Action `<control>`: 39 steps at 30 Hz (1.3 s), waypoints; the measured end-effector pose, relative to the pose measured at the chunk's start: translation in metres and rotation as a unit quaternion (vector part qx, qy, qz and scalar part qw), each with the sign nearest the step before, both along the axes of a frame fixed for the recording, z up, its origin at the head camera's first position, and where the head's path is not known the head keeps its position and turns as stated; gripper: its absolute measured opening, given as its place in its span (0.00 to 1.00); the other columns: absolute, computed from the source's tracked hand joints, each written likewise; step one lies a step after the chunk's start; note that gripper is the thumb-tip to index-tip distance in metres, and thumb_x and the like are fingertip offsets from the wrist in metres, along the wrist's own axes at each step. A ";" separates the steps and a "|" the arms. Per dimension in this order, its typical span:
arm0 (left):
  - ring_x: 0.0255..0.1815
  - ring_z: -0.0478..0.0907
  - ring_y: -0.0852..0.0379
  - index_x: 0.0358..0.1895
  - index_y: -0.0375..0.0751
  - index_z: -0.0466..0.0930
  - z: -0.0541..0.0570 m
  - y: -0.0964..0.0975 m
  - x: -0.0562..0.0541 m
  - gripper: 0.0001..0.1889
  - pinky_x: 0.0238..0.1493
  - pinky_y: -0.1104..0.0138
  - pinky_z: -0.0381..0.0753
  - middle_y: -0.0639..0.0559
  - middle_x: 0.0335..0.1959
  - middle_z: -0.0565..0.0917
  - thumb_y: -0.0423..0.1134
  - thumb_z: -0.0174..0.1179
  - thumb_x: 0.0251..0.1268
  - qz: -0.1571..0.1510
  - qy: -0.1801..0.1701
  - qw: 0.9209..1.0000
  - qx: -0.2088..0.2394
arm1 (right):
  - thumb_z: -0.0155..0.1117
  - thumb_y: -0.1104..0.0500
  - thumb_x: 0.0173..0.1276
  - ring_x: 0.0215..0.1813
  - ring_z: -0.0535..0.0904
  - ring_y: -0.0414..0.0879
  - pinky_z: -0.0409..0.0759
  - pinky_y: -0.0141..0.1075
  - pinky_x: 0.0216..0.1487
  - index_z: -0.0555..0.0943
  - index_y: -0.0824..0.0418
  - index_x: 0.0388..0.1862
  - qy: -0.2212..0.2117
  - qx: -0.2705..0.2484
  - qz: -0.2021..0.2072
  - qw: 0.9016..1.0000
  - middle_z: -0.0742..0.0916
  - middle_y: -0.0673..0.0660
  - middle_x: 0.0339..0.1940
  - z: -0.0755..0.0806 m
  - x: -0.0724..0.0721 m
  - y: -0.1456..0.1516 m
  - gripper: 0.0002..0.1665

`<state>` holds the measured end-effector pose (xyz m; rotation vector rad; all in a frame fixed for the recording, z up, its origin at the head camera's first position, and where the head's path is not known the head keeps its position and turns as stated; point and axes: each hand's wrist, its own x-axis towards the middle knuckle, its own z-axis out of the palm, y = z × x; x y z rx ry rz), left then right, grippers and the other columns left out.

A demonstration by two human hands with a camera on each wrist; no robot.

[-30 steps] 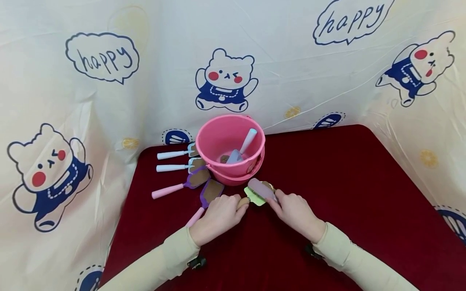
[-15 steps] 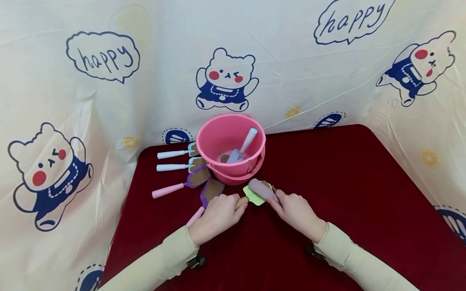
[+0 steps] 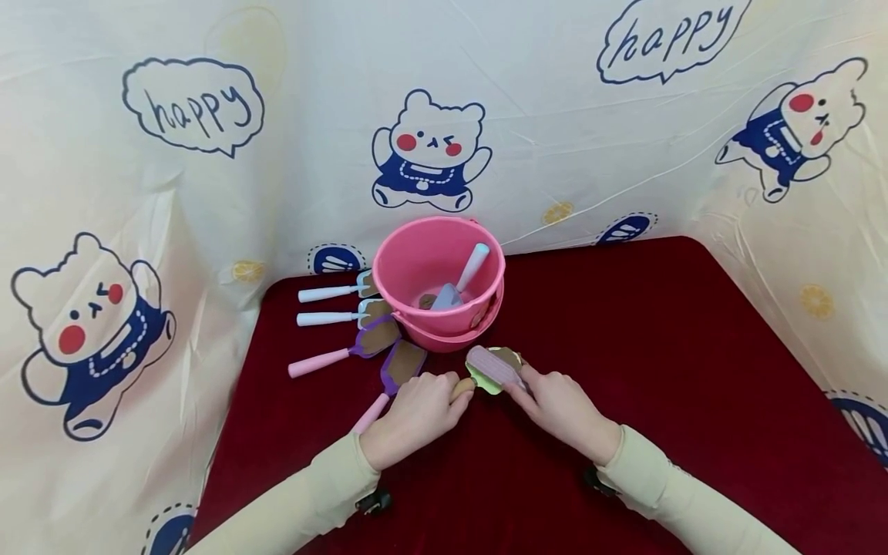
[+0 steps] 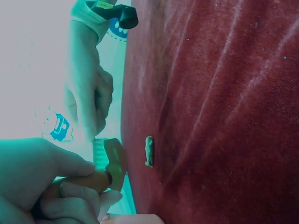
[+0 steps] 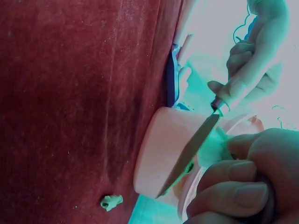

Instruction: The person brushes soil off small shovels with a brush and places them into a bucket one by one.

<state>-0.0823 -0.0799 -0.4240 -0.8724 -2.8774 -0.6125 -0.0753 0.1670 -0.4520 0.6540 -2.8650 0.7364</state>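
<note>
My left hand [image 3: 419,412] grips the tan handle [image 3: 462,386] of a small hand trowel with a light green blade [image 3: 491,387]. A patch of brown matter [image 3: 509,356] shows at the blade's far side. In my right hand [image 3: 565,408] is a pale purple brush [image 3: 492,364], held by its near end and lying across the blade. The left wrist view shows the handle [image 4: 86,181] between thumb and curled fingers. Seen edge-on in the right wrist view, the blade [image 5: 192,148] slants toward the right fingers. Both hands are just in front of the pink bucket [image 3: 444,339].
A grey-blue trowel [image 3: 446,298] with a pale handle leans inside the bucket. Left of it lie several trowels, two with light blue handles [image 3: 326,317] and two with pink handles [image 3: 319,362], blades covered in brown. A small lump [image 4: 149,150] lies on the red cloth [image 3: 659,347].
The brush has shifted slightly down and left over the green blade, and its back has turned more toward the head camera. The left hand and bucket stay about where they were.
</note>
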 end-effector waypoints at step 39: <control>0.14 0.70 0.54 0.22 0.44 0.68 -0.005 -0.001 0.002 0.20 0.16 0.60 0.69 0.55 0.13 0.67 0.42 0.66 0.71 0.035 -0.001 0.999 -0.007 | 0.67 0.51 0.76 0.15 0.63 0.34 0.65 0.29 0.17 0.76 0.58 0.34 0.006 0.005 0.010 1.000 0.72 0.45 0.15 -0.002 -0.003 0.000 0.14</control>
